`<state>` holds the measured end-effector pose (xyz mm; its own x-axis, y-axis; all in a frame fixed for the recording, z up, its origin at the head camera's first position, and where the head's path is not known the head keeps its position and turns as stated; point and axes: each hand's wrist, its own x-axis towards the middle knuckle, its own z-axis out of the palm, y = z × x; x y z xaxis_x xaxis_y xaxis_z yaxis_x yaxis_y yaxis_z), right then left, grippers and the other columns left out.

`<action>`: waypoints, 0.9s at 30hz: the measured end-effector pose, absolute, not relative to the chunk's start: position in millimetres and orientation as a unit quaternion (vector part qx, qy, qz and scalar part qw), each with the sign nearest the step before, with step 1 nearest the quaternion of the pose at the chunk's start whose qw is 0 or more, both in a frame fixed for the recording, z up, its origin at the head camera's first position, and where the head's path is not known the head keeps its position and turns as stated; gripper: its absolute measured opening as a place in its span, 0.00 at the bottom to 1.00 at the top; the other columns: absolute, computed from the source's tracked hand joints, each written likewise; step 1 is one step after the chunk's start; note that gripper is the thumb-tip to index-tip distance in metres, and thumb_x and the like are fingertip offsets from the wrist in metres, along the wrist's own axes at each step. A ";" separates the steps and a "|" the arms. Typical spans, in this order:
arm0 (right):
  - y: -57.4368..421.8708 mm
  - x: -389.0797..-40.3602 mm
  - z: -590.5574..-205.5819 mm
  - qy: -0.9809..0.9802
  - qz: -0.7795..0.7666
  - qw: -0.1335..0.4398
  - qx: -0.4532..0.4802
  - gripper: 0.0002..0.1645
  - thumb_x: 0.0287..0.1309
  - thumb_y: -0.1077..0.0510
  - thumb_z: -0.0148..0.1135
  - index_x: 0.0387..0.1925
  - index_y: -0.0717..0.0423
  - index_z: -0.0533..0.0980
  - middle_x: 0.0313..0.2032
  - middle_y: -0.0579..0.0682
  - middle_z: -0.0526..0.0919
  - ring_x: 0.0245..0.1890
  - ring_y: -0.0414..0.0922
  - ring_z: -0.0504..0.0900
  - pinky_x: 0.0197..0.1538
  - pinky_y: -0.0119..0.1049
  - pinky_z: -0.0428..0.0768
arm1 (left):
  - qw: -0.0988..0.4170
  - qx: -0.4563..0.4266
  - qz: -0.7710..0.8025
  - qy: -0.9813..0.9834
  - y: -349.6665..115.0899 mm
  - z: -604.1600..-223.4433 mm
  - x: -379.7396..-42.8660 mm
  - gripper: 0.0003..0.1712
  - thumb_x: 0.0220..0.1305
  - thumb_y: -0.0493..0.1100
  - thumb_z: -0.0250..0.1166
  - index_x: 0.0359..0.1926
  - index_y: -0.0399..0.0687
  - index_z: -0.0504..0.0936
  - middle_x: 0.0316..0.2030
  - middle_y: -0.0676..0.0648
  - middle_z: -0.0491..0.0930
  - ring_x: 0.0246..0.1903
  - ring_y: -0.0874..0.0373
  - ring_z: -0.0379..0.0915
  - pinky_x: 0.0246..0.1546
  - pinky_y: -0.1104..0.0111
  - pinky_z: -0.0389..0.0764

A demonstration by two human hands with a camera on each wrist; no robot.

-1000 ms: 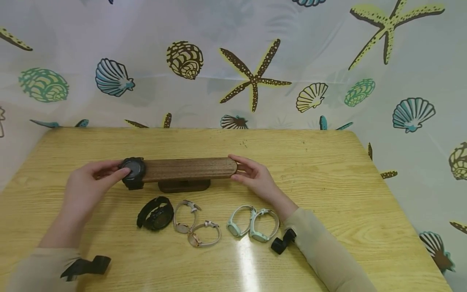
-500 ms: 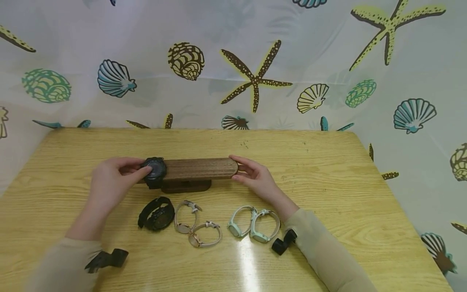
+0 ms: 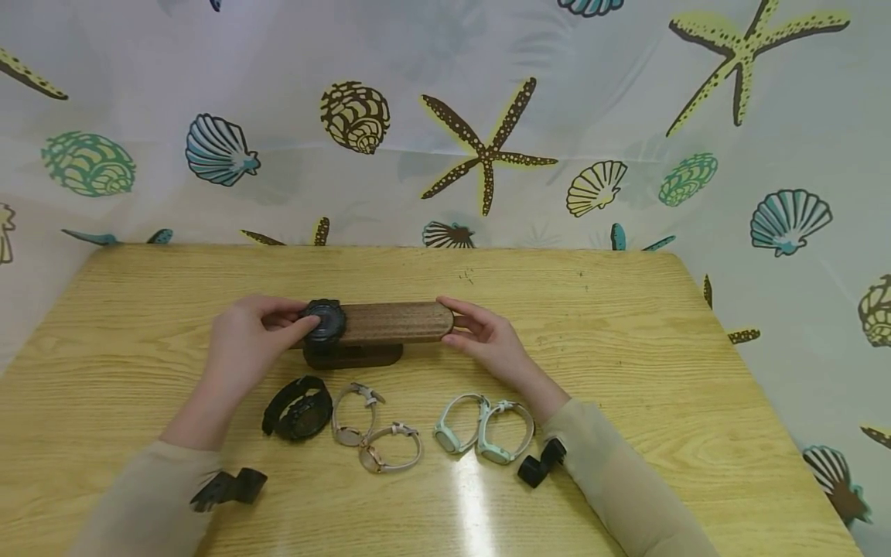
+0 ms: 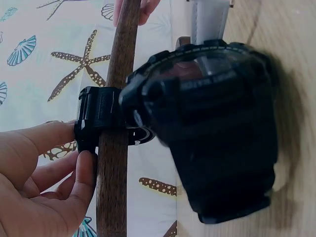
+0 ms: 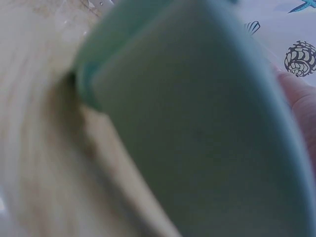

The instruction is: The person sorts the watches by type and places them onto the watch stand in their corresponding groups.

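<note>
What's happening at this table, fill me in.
A person is handling a black watch and a brown wooden bar. The left hand pinches the watch, whose band goes around the bar, toward its left end. The right hand grips the bar's other end. Below the bar is a dark base. On the table, nearer the person, lie five more watches: another black one, two with pale straps and two mint-green ones.

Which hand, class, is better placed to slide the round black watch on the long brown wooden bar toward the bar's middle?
Probably the left hand: it pinches the round black watch around the long brown wooden bar. The right hand grips the bar's opposite end, away from the watch.
</note>
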<state>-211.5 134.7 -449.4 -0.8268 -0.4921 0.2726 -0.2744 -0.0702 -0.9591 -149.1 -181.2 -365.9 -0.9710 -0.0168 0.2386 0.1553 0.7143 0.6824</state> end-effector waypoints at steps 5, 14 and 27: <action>135.8 -208.6 -448.7 0.678 -0.677 0.088 -0.272 0.32 0.59 0.72 0.60 0.65 0.61 0.66 0.64 0.55 0.69 0.58 0.53 0.73 0.52 0.42 0.79 | 0.110 -0.036 -0.383 -0.916 -179.7 -367.9 -149.1 0.21 0.61 0.48 0.67 0.46 0.34 0.83 0.38 0.38 0.79 0.35 0.49 0.77 0.29 0.73 0.75; 130.5 -198.0 -421.2 0.688 -0.666 0.073 -0.278 0.30 0.59 0.72 0.60 0.64 0.66 0.67 0.63 0.57 0.70 0.58 0.55 0.73 0.55 0.42 0.77 | 0.157 -0.041 -0.403 -0.901 -189.8 -357.5 -131.4 0.18 0.62 0.46 0.67 0.47 0.38 0.82 0.37 0.44 0.80 0.31 0.69 0.71 0.31 0.85 0.71; 136.2 -200.8 -418.5 0.715 -0.651 0.118 -0.225 0.32 0.59 0.68 0.62 0.66 0.59 0.67 0.63 0.54 0.70 0.57 0.51 0.75 0.53 0.40 0.78 | 0.066 -0.111 -0.339 -0.932 -203.7 -370.1 -116.5 0.06 0.60 0.41 0.68 0.36 0.42 0.84 0.29 0.50 0.79 0.28 0.61 0.71 0.26 0.77 0.73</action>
<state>-200.8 136.2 -418.5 -0.8708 -0.4756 0.1245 -0.1682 0.0504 -0.9845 -116.5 -203.7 -370.1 -0.9668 0.1620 0.1976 0.2511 0.7463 0.6165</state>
